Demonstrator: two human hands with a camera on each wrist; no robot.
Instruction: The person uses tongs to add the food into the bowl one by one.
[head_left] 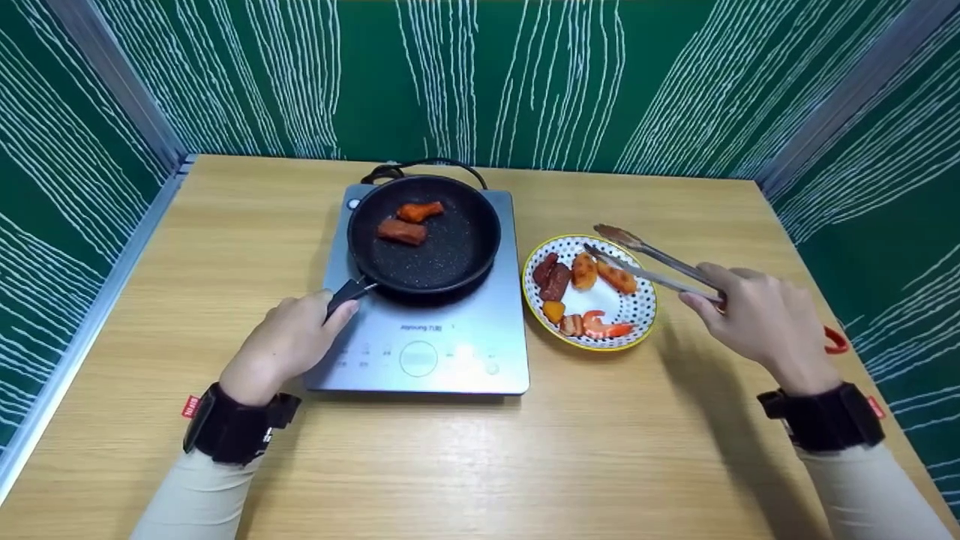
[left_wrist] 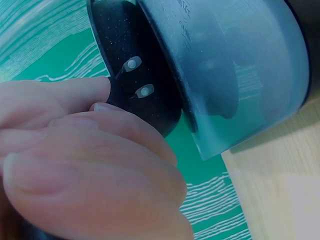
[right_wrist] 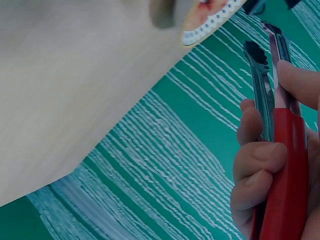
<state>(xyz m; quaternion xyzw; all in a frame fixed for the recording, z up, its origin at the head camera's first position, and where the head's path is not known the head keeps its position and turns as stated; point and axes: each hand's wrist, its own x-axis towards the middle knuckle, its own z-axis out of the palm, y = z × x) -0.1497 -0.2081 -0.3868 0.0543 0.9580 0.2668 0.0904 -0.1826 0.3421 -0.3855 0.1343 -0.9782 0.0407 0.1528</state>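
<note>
My left hand (head_left: 292, 337) grips the black handle (head_left: 346, 297) of a frying pan (head_left: 457, 255), its fingers curled round it in the left wrist view. Inside the pan lie a reddish drumstick (head_left: 420, 211) and a brown block of meat (head_left: 401, 232). In my right hand (head_left: 769, 326) are metal tongs (head_left: 671, 262), whose red handles (right_wrist: 287, 185) show in the right wrist view. The tong arms stand apart over the far right rim of a dotted plate (head_left: 643, 304). On it lie brown meat pieces (head_left: 556, 282), browned oval pieces (head_left: 584, 271), and a shrimp (head_left: 604, 325).
Under the pan is a silver induction cooker (head_left: 465, 337), with a black cable (head_left: 442, 160) behind it. An orange piece (head_left: 553, 311) and a striped piece (head_left: 571, 325) share the plate. Green panels with white lines (head_left: 480, 82) border the wooden table (head_left: 450, 465).
</note>
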